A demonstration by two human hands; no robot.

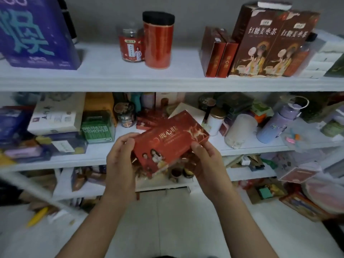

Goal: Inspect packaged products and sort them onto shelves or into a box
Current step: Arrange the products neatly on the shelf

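Red box (170, 144) is sitting between both grips, and I am reading this as the inspection step: its printed face is tilting up toward the head camera, with the far end raised toward the shelves. My left grip (119, 157) is clamping the near-left end, fingers curling over the corner. My right grip (206, 161) is holding the lower right edge, thumb pressing against it. The box is hanging in the air in front of the middle shelf (247, 147), touching nothing but the two grips.

Just behind it, a smaller red pack (147, 121) is lying on that shelf among crowded jars and cartons. Higher up, the top shelf (104, 79) is carrying two slim red boxes (217, 56) standing beside taller brown cartons (268, 43), with bare board between them and a red canister (158, 41).

I am judging the next move to be a placing one. It is calling for choosing a spot, then carrying the box in level without knocking its neighbours.
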